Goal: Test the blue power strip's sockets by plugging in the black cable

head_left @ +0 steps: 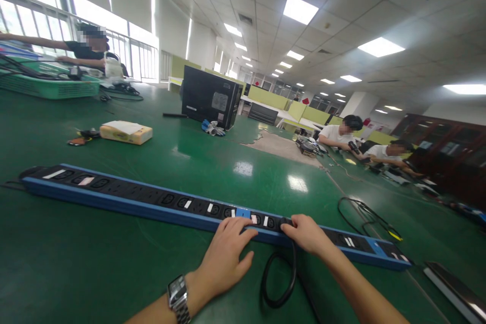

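Note:
A long blue and black power strip lies slantwise across the green table, with rows of sockets and several small white and pinkish labels on its top. My left hand, a watch on its wrist, rests on the strip's near edge beside a blue section, fingers apart. Thumb and fingers of my right hand are closed on a black plug at one of the sockets right of the middle. From there a black power cord loops down over the table. The plug is mostly hidden by my fingers.
Beyond the strip are a yellow tissue pack, a black computer case and gloves. A green basket of cables stands far left. Black cable lies right, near a dark flat device. Other people sit around the table.

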A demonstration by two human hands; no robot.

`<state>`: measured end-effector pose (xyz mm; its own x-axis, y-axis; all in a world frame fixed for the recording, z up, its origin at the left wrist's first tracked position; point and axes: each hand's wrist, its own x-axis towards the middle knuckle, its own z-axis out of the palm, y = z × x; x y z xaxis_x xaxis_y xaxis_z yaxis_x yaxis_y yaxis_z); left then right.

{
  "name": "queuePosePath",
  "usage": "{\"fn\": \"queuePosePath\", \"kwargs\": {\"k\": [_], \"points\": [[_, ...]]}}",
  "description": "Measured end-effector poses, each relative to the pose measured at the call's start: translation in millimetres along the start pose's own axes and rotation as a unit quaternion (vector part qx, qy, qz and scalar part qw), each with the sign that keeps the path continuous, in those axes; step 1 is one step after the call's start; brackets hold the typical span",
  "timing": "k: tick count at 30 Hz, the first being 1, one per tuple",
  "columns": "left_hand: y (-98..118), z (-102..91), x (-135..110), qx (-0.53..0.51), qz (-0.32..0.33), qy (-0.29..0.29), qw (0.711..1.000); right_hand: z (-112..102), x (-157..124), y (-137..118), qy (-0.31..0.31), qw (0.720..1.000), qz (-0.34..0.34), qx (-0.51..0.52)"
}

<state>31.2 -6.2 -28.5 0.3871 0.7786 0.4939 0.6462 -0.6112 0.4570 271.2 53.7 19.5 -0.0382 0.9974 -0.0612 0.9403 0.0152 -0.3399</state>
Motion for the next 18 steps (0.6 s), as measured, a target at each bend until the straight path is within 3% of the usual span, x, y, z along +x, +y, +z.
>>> {"fn": "queuePosePath", "kwargs": {"k": [7,12,14,18], "points": [[-3.2,5.3,-2.9,0.075,-0.008,-0.076,0.994,15.8,-7.7,2.6,0.02,0.993,0.042,0.113],[-5.4,5.2,-3.3,0.079,-0.003,-0.081,0.994,35.5,-22.0,0.7,0.03,0.963,0.076,0.258],[-6.5,6.1,-3.5,0.083,0.0,-0.078,0.993,43.9,-26.9,0.7,0.026,0.938,0.086,0.336],[-7.8,7.5,-3.2,0.088,0.004,-0.07,0.994,57.0,-30.9,-0.8,0.04,0.833,0.072,0.547]]}}
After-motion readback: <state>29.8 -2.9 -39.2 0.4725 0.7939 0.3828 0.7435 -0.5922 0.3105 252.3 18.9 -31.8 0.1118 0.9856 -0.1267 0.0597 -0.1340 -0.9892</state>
